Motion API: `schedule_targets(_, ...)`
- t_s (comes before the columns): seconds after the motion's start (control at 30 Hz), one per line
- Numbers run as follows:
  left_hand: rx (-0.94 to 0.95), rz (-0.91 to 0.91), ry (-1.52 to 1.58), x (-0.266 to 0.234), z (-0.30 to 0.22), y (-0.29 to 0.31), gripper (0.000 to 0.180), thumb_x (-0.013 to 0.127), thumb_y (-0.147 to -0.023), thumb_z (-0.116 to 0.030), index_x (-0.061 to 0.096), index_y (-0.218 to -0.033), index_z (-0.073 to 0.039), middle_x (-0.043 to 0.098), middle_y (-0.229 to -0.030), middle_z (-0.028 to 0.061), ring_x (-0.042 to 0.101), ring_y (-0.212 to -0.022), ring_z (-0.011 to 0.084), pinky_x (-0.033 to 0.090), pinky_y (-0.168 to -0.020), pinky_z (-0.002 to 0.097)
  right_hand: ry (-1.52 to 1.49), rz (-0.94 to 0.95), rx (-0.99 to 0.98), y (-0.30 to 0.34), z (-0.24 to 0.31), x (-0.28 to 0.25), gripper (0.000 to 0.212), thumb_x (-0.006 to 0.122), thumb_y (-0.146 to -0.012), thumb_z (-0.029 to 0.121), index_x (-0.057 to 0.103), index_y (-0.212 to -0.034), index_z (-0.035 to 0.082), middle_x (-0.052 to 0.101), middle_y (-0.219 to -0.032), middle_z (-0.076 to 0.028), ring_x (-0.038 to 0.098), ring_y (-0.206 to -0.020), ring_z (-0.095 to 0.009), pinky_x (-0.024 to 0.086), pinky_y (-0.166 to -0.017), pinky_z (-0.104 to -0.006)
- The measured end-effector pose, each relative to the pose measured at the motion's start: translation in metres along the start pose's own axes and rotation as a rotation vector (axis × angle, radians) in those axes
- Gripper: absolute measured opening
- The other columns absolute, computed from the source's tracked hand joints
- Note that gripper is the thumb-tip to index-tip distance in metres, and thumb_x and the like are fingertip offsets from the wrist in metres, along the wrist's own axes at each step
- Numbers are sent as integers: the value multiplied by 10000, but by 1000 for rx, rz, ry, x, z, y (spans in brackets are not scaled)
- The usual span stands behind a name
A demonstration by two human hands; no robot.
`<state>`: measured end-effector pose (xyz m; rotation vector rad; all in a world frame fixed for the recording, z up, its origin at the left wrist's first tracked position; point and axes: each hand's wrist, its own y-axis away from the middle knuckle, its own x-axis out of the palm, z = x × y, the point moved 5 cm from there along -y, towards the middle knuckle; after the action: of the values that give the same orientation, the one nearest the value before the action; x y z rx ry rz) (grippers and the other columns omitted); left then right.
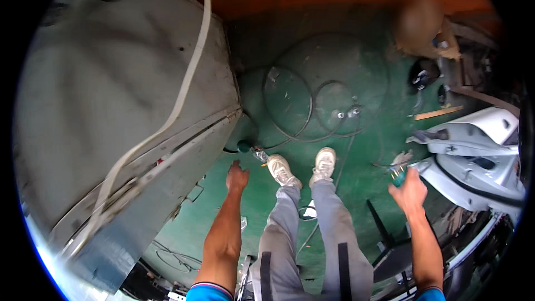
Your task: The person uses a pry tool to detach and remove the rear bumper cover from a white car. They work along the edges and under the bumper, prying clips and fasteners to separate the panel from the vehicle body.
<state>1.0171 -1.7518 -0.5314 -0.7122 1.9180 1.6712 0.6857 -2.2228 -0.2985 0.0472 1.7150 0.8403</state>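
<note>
My right hand (409, 192) is closed around a green plug (399, 178) with brass-coloured prongs sticking out past the fingers. It hangs beside the pale panels at the right. My left hand (237, 178) hangs next to the metal cabinet, its fingers loosely bent and apart, with nothing visible in it. Just beyond it on the floor sits a round green piece (243, 146) joined to a dark cable, next to a crumpled clear wrapper (259, 154).
A big grey metal cabinet (139, 67) fills the left, with a pale hose (186, 83) across it. Dark cable (310, 106) lies coiled on the green floor ahead. Pale car panels (473, 145), a wooden strip (438, 113) and a black stand (393, 259) are on the right.
</note>
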Motion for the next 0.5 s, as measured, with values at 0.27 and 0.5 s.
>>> schedule_targets(0.27,-134,-307,84,111,64,-176,856,802,-772,-504,473,-1390,-12,560,-1370,267,591,-1219,397,514,-964,509,145,134,-132,-186,88,274,558,828,-691,197,521,-1133,48,596,-1088,-137,676,-973,-348,592,-774,-456)
schedule_targets(0.5,-221,-415,354,81,18,-139,705,794,-682,-359,570,-1223,35,643,-1184,257,618,-1079,427,481,-946,498,-6,49,-306,-138,126,279,726,840,-705,246,509,-1316,34,601,-1203,-164,657,-1039,-354,577,-827,-459)
